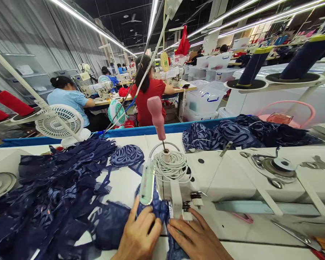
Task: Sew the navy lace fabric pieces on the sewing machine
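Note:
A navy lace bra piece lies under the presser-foot area of a white sewing machine. My left hand is on its left side, index finger stretched forward and the other fingers curled down onto the fabric. From the right, my right hand holds the fabric's edge with bent fingers, close to the needle area; its thumb is hidden. The needle itself is hidden behind the machine head. A navy bra cup rests left of my left hand.
Navy fabric pieces heap at left, with more lace cups behind the machine. A pink-handled screwdriver stands upright by coiled cord. Scissors lie at right. A white fan stands at back left. Co-workers sit ahead.

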A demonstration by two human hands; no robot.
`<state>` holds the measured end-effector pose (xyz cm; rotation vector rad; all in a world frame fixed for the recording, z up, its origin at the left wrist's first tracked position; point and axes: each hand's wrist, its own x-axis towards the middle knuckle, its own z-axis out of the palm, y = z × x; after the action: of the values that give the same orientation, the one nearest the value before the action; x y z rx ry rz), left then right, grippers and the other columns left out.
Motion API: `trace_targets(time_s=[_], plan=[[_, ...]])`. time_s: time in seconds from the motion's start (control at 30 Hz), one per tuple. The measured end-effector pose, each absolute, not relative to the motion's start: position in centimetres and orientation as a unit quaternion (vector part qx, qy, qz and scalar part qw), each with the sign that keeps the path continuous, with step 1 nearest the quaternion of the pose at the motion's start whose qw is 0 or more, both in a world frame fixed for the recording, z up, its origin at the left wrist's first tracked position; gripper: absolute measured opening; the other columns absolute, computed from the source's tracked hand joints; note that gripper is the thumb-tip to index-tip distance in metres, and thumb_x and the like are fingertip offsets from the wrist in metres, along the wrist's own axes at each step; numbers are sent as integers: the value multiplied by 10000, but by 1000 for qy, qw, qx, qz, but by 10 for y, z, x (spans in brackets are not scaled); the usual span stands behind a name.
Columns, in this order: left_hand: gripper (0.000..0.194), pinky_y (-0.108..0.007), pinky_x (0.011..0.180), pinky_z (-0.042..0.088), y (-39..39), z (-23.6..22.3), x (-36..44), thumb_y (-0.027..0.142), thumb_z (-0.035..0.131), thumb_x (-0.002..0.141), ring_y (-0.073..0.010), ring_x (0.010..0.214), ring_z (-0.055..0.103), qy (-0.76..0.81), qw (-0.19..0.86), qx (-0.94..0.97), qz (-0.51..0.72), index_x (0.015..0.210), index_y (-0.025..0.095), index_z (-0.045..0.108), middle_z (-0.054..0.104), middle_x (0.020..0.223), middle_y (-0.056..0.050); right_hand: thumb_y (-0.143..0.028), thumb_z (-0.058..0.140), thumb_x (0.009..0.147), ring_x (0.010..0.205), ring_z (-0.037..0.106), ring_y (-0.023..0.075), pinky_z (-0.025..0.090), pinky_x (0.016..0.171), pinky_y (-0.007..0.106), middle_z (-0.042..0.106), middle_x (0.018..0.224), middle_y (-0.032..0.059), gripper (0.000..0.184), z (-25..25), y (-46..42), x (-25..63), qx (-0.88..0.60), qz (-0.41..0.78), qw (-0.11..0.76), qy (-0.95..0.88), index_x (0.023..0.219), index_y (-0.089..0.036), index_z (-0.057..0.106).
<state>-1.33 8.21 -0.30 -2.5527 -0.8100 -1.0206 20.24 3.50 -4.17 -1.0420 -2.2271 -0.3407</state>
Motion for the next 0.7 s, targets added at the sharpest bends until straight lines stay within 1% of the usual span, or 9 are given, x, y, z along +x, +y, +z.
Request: trace_targets(time_s=[0.03,0.1,0.17,0.23,0.3,0.4,0.5,0.63,0.7], plan=[[368,-455,1064,370,82,-4,-13,83,304,974,-147,697,580,-261,134,-893,-341,897,147,658,596,692,-13,-175,449,967,887,606,143,174,1175,408,723,1051,0,265,-40,34,202,-404,-123,327,-846,1108,-234,665],[326,-357,808,478,82,-5,-11,60,331,956,-134,562,490,-250,128,-909,-307,867,137,635,520,614,8,-190,452,981,890,608,136,157,1184,396,722,1043,-5,246,-34,33,201,-407,-106,330,-845,1087,-236,669],[258,-293,590,410,85,-7,-10,83,385,964,-139,533,469,-261,105,-915,-290,859,128,616,513,611,5,-213,448,998,899,610,137,124,1193,382,726,1049,-10,245,-29,31,201,-407,-91,325,-849,1093,-237,673],[214,-284,536,353,88,-7,-9,90,421,967,-141,536,483,-266,88,-914,-295,897,117,622,523,615,3,-211,450,1004,886,612,132,119,1194,375,730,1034,-16,239,-25,30,200,-403,-93,336,-846,1085,-238,673],[234,-292,596,384,89,-6,-8,84,414,971,-147,590,526,-254,92,-911,-313,955,114,646,557,647,-11,-198,468,997,876,613,124,141,1191,371,730,1027,-21,220,-23,30,200,-411,-93,346,-838,1070,-239,672],[301,-365,827,426,90,-4,-5,99,383,991,-177,783,603,-246,111,-895,-356,935,139,675,645,786,-52,-189,478,993,875,614,120,150,1190,360,732,1026,-30,210,-23,30,199,-413,-95,348,-836,1051,-236,674],[338,-432,1017,351,89,-5,-3,101,358,999,-175,851,617,-252,107,-890,-364,920,142,684,673,818,-48,-190,477,992,861,614,120,154,1188,365,734,1015,-31,210,-25,30,200,-410,-95,352,-836,1036,-234,678],[319,-488,1045,323,89,-10,-7,81,379,958,-172,793,603,-275,84,-883,-369,1025,147,684,659,792,-46,-157,514,933,899,619,138,235,1154,390,728,1053,-11,247,-25,30,201,-426,-94,324,-840,1108,-240,666],[332,-492,1027,331,90,-10,-9,70,392,929,-177,785,593,-297,61,-882,-359,1076,156,677,654,806,-51,-177,547,902,951,620,155,239,1154,388,724,1103,0,283,-24,30,200,-434,-96,319,-837,1155,-236,657]])
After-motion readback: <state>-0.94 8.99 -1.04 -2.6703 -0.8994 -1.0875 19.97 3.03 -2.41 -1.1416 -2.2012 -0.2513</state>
